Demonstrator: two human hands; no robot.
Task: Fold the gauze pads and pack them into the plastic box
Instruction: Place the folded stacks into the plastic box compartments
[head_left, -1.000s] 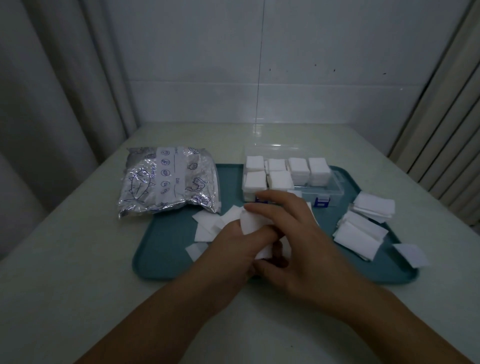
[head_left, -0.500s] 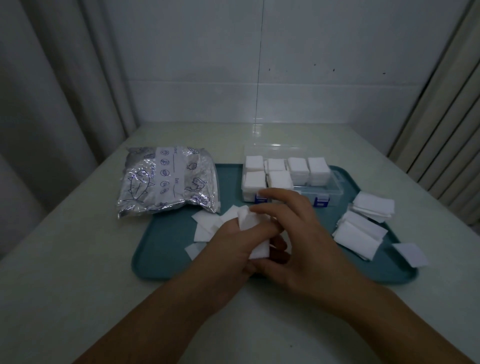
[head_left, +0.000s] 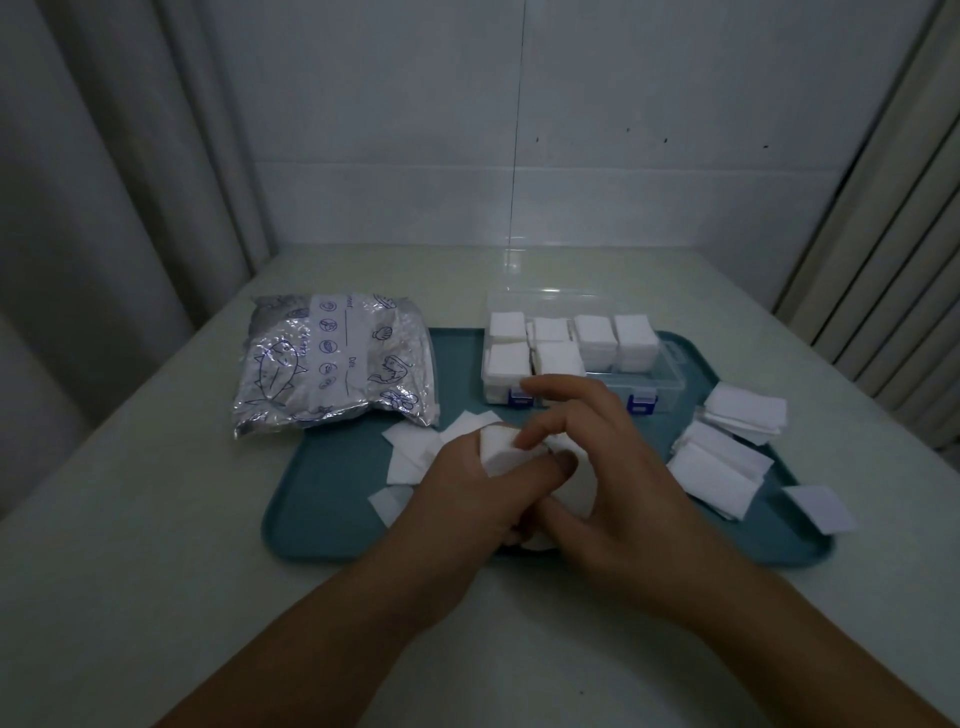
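Observation:
Over the front middle of the teal tray (head_left: 322, 519), my left hand (head_left: 467, 499) grips a folded white gauze pad (head_left: 501, 451) between thumb and fingers. My right hand (head_left: 608, 467) is beside it, its middle fingertips touching the pad's top edge and its index finger raised. A clear plastic box (head_left: 665, 384) with blue latches stands open at the back of the tray, holding several stacks of folded gauze (head_left: 592, 338). Loose unfolded gauze pads (head_left: 415, 452) lie on the tray left of my hands; part of them is hidden under my hands.
A silver foil pouch (head_left: 332, 364) with blue print lies at the tray's back left corner. Piles of white gauze sheets (head_left: 722, 462) cover the tray's right side, and one sheet (head_left: 818, 506) hangs over the right rim. Walls and a curtain close off the table's far side.
The pad in my left hand has become more compactly folded. My right hand has shifted slightly right and lifted its index finger off the pad.

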